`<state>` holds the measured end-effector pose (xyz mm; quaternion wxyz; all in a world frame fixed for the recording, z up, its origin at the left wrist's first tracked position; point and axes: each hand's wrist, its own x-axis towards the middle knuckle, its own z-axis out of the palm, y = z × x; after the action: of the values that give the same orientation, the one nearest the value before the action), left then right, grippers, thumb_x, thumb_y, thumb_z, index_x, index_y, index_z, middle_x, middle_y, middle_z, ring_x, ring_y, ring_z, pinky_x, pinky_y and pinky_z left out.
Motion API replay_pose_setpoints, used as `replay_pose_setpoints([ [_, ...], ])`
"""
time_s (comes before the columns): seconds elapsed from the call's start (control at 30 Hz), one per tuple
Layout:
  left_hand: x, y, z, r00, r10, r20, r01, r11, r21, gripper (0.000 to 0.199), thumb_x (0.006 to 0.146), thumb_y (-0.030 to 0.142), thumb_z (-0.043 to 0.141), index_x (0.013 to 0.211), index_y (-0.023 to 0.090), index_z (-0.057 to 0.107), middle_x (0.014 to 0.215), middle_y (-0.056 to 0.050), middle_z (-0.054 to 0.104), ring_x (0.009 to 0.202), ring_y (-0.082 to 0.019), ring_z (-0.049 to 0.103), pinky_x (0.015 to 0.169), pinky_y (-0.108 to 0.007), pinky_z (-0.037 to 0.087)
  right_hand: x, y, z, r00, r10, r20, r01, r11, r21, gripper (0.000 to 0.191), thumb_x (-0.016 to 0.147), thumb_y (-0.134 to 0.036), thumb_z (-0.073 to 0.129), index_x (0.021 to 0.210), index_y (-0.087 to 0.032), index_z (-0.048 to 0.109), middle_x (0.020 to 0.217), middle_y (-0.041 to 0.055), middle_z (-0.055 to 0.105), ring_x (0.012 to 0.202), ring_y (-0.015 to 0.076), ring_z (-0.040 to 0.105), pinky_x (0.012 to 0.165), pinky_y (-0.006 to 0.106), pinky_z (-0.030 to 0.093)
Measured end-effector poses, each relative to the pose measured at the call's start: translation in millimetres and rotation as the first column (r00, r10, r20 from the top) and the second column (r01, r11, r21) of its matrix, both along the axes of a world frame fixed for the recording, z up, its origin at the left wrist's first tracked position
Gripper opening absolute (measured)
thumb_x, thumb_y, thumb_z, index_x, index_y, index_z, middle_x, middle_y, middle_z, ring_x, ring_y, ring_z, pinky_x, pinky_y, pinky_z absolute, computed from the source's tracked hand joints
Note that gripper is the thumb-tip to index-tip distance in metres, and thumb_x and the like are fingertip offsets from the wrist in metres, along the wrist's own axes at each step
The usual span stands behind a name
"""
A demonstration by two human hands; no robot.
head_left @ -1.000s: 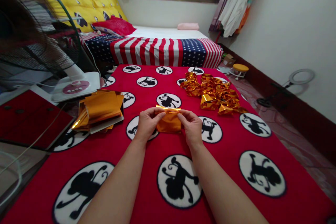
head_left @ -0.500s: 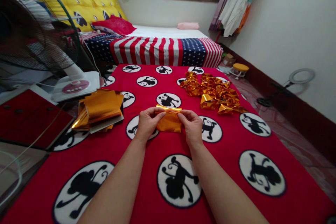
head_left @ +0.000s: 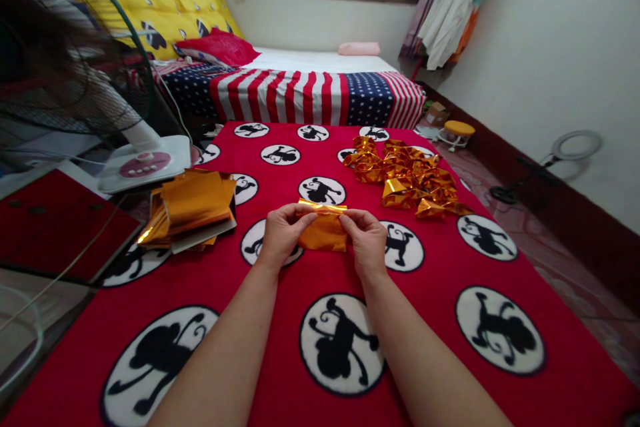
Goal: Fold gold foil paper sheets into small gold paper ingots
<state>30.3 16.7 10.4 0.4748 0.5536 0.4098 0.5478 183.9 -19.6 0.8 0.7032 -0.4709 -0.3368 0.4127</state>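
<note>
Gold foil, a small sheet [head_left: 323, 235] with a narrow shiny strip along its far edge, lies between the two hands on the red cloth [head_left: 280, 373] that covers the surface, near one of the printed monkey circles. The left hand [head_left: 281, 235] has its fingers pinched together on the sheet's left side, close to the strip, thumb nearest the wearer; the right hand [head_left: 369, 240] clamps the right side the same way, so the strip runs from one set of fingers to the other and the rest of the sheet spreads toward the wearer. Compared with the earlier frames, the grip and the sheet's place are practically the same. To the left sits a loose stack of gold sheets [head_left: 195, 203], its edges uneven, just beside the white base of a fan [head_left: 145, 163]. On the right, well apart from that stack, folded gold pieces [head_left: 413, 181] lie in a heap. Beyond the surface stands a bed [head_left: 285, 97] draped in stars and stripes, with a yellow-topped stool [head_left: 459, 128] and a ring light [head_left: 577, 145] farther right.
</note>
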Motion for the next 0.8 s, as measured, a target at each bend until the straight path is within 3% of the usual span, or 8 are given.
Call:
replay_pose_setpoints([
  [0.8,-1.3,1.6,-2.9,0.999,-0.025,0.022,0.025,0.999,-0.025,0.027,0.066,0.033,0.081,0.086,0.015,0.075,0.087,-0.007,0.076,0.077,-0.019,0.07,0.071,-0.027,0.055,2.4,1.1,-0.1,0.998,-0.047,0.041,0.046,0.999,0.021,0.017,0.067,-0.032,0.08,0.074,-0.019,0.072,0.073,0.0001,0.067,0.067,0.0137,0.059,0.067,0.027,0.049],
])
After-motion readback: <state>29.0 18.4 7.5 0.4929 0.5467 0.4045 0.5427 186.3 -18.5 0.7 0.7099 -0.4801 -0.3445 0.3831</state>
